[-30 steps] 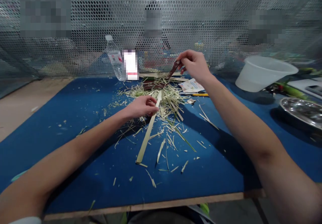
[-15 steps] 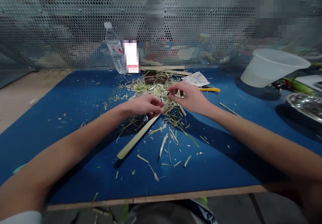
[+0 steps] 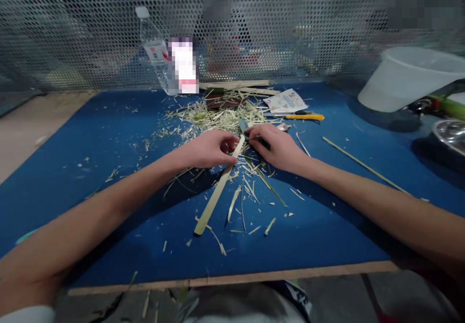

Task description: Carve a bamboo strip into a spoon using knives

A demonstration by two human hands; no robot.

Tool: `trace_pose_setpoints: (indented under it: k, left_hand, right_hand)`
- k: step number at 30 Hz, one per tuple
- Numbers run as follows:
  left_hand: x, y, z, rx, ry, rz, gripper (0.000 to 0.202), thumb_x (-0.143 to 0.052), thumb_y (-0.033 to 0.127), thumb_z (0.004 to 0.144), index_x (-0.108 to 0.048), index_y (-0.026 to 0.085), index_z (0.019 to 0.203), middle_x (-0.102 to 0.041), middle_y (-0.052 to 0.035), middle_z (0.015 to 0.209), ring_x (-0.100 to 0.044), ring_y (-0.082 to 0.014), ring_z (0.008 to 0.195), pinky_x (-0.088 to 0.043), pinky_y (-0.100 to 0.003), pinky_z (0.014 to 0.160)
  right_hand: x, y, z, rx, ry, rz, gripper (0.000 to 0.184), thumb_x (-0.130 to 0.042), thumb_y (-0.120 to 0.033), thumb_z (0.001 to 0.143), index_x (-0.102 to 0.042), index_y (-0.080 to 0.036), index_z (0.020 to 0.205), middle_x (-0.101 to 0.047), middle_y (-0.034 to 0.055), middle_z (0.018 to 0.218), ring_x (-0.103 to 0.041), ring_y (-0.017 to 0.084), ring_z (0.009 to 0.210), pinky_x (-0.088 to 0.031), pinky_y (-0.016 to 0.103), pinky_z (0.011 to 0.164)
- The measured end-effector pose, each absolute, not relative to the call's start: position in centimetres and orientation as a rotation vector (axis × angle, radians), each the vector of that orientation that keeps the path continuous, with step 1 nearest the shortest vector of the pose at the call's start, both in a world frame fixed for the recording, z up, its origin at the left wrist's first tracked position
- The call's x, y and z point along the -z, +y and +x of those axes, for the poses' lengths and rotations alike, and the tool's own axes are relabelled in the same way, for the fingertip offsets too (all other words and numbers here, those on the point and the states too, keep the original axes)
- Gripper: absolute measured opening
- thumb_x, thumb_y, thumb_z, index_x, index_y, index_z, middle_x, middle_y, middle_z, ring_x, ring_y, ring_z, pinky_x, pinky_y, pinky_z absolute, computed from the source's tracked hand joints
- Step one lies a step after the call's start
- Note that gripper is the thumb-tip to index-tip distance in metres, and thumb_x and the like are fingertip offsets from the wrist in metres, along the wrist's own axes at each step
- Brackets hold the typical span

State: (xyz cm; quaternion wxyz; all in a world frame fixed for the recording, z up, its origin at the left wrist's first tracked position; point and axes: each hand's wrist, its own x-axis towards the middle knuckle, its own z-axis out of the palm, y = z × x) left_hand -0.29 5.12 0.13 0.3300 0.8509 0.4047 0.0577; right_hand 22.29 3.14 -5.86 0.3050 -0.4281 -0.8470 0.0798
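Observation:
My left hand is closed in a pinch on a pale flat bamboo strip, which slants from the near middle of the blue mat up to my fingers. At the strip's far end, my right hand is closed on a small flat grey-green piece; its kind is unclear. My fingers partly hide where that piece meets the strip. Beyond both hands lies a heap of thin shavings, and more slivers are scattered on the mat nearer to me.
A yellow-handled cutter lies by a white printed packet. Behind stand a water bottle and a blurred bright phone against a perforated metal screen. At right are a white plastic tub and a metal bowl.
My right hand has come down slightly, and the grey-green piece now shows at its fingertips. The strip's near end has swung right. The view has shifted a little.

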Motion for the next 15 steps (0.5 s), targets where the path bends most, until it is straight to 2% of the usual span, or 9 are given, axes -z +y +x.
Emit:
trace_pose_setpoints:
  k: [2,4,7,12,15]
  left_hand:
    - [-0.6,4.4,-0.3,-0.130,1.177,2.440,0.034,-0.063,0.044,0.075,-0.064,0.017,0.096,-0.066,-0.0081,0.090,-0.057,-0.0187,0.078,-0.035,-0.029,0.065]
    - [-0.9,3.2,-0.3,-0.046,1.298,2.551,0.034,-0.054,0.051,0.082,-0.058,0.018,0.083,-0.062,-0.0079,0.078,-0.052,-0.0175,0.069,-0.028,-0.029,0.059]
    - [-0.6,1.0,-0.4,0.171,1.409,2.565,0.046,-0.047,0.064,0.084,-0.051,0.020,0.071,-0.056,-0.0055,0.064,-0.046,-0.0160,0.058,-0.021,-0.030,0.056]
    - [1.0,-1.7,-0.8,0.244,1.464,2.618,0.048,-0.029,0.060,0.092,-0.054,0.020,0.079,-0.060,-0.0071,0.071,-0.050,-0.0178,0.056,-0.017,-0.030,0.053]
    - [1.7,-1.9,-1.0,0.208,1.471,2.650,0.048,-0.026,0.056,0.094,-0.056,0.021,0.083,-0.062,-0.0078,0.075,-0.053,-0.0187,0.058,-0.016,-0.030,0.053]
  right_hand:
    - [5.9,3.1,22.3,-0.230,-2.229,-1.209,0.019,-0.039,-0.032,0.096,-0.055,-0.028,0.105,-0.067,0.0072,0.114,-0.061,0.025,0.105,-0.050,0.042,0.084]
    - [6.0,3.1,22.4,-0.233,-2.211,-1.246,0.022,-0.038,-0.035,0.097,-0.054,-0.028,0.110,-0.067,0.0069,0.113,-0.063,0.024,0.102,-0.051,0.041,0.082]
    - [6.3,3.4,22.5,-0.197,-2.242,-1.189,0.026,-0.041,-0.037,0.096,-0.056,-0.030,0.117,-0.066,0.0061,0.117,-0.060,0.024,0.111,-0.050,0.043,0.091]
    - [6.6,4.9,22.7,-0.079,-2.293,-1.068,0.033,-0.045,-0.037,0.096,-0.063,-0.028,0.123,-0.063,0.0079,0.126,-0.055,0.025,0.119,-0.045,0.049,0.102]
    - [6.4,5.5,22.8,-0.093,-2.353,-1.028,0.035,-0.044,-0.036,0.097,-0.065,-0.027,0.123,-0.066,0.0058,0.127,-0.053,0.024,0.125,-0.042,0.050,0.106]
